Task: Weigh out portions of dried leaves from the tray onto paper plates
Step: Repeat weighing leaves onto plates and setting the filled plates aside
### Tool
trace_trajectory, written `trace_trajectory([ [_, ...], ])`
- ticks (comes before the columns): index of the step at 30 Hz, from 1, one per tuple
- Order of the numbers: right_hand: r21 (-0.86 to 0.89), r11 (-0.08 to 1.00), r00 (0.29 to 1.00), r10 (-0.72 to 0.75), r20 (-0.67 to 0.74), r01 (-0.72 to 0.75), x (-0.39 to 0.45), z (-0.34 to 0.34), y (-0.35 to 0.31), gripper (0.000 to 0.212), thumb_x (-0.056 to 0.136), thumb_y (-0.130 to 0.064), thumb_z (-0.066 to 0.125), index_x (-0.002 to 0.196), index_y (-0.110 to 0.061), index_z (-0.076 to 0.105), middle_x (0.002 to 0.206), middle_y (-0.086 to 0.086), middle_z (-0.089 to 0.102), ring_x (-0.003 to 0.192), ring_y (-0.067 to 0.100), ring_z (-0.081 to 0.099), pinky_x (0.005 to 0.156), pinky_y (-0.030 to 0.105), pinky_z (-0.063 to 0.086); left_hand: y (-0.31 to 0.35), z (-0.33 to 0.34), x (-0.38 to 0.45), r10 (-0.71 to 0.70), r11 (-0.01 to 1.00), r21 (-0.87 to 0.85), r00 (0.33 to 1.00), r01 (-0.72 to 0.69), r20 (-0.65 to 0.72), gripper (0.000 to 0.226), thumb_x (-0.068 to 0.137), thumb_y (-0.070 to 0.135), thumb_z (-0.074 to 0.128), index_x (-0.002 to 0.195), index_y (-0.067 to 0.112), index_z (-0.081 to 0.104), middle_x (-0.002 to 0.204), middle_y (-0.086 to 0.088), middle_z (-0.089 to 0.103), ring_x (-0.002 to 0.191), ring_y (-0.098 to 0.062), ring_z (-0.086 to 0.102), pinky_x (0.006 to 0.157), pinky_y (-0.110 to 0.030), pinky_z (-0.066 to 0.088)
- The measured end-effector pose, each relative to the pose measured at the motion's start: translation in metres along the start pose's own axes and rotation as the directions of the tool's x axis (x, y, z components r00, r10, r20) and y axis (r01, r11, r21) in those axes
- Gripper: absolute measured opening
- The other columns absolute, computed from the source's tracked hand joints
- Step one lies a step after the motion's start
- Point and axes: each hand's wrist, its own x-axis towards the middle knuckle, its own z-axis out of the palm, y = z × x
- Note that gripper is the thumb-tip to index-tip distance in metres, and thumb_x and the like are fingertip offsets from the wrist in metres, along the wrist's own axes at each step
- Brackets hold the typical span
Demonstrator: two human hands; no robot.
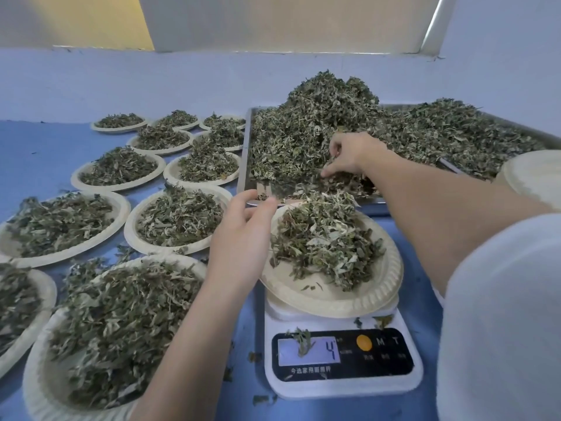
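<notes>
Here, counts first: eleven filled paper plates (179,221) lie on the left side of the counter, some cut by the frame edge.
Plate on scale: one more paper plate (334,294) sits tilted on the white scale (343,384), with a heap of dried leaves (324,238) on it.
Spare plates: a stack of bare plates (534,174) at the right edge — number cannot be told.
Tray: one metal tray (247,165) behind the scale, piled high with leaf stock (331,117).
Left hand: the left hand (243,235) rests its fingertips on the far rim of the plate on the scale, fingers loosely bent, holding nothing.
Right hand: the right hand (349,156) is in the tray's pile, fingers curled, pinching leaves.
Writing: the display (308,352) shows "4" — a leaf sprig covers the rest; beside it an orange button (363,342), letters "M" and "T", and small Chinese print too blurred to read.
Surface: blue counter (39,153), scattered with crumbs.
Room: pale blue wall (151,83) behind.
</notes>
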Motion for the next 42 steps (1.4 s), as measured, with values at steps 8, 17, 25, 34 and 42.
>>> trace_trajectory([
  [8, -0.074, 0.991, 0.975, -0.092, 0.200, 0.109, -0.012, 0.018, -0.016, 0.050, 0.088, -0.036, 0.061, 0.134, -0.020, 0.048, 0.133, 0.008, 0.052, 0.109, 0.026, 0.053, 0.089, 0.030, 0.042, -0.002, 0.001, 0.000, -0.007, 0.998, 0.059, 1.000, 0.008, -0.015, 0.038, 0.094, 0.043, 0.046, 0.131, 0.033, 0.049, 0.084, 0.030, 0.047, 0.077, 0.013, 0.043, 0.065, -0.015, 0.030],
  [17, 0.383, 0.924, 0.983, 0.076, -0.166, -0.007, -0.048, -0.023, -0.042, 0.041, 0.093, -0.018, 0.050, 0.132, -0.005, 0.048, 0.090, 0.007, 0.060, 0.061, 0.015, 0.054, 0.061, 0.026, 0.051, 0.000, -0.005, -0.001, -0.030, 0.998, 0.046, 0.999, 0.032, -0.027, 0.038, 0.094, 0.043, 0.045, 0.128, 0.030, 0.051, 0.117, 0.009, 0.057, 0.108, -0.014, 0.052, 0.096, -0.038, 0.040],
  [25, 0.437, 0.869, 0.969, -0.247, -0.026, 0.234, -0.148, -0.069, -0.055, 0.024, 0.079, -0.029, 0.073, 0.102, -0.028, 0.066, 0.080, -0.011, 0.067, 0.055, 0.001, 0.059, 0.050, 0.014, 0.047, 0.004, -0.012, -0.002, -0.078, 0.997, -0.003, 0.996, 0.078, -0.039, 0.020, 0.093, 0.041, 0.046, 0.109, 0.031, 0.053, 0.114, 0.003, 0.057, 0.111, -0.024, 0.055, 0.102, -0.046, 0.041],
  [34, 0.164, 0.937, 0.952, -0.304, -0.046, 0.307, -0.184, -0.041, -0.072, 0.079, 0.065, -0.085, 0.038, 0.115, -0.030, 0.065, 0.102, -0.008, 0.063, 0.088, 0.012, 0.057, 0.074, 0.029, 0.043, 0.005, -0.011, 0.002, -0.077, 0.996, -0.053, 0.996, 0.074, -0.043, 0.022, 0.092, 0.046, 0.046, 0.108, 0.033, 0.055, 0.117, 0.002, 0.059, 0.111, -0.024, 0.056, 0.101, -0.047, 0.042],
  [42, 0.133, 0.926, 0.933, -0.359, 0.020, 0.354, -0.186, -0.047, -0.061, 0.024, 0.094, -0.028, 0.049, 0.103, -0.037, 0.069, 0.081, -0.014, 0.063, 0.058, -0.008, 0.056, 0.049, 0.007, 0.035, 0.005, -0.009, 0.005, -0.075, 0.995, -0.060, 0.997, 0.073, -0.023, 0.009, 0.092, 0.046, 0.047, 0.084, 0.041, 0.050, 0.114, 0.008, 0.058, 0.113, -0.020, 0.056, 0.102, -0.046, 0.041],
])
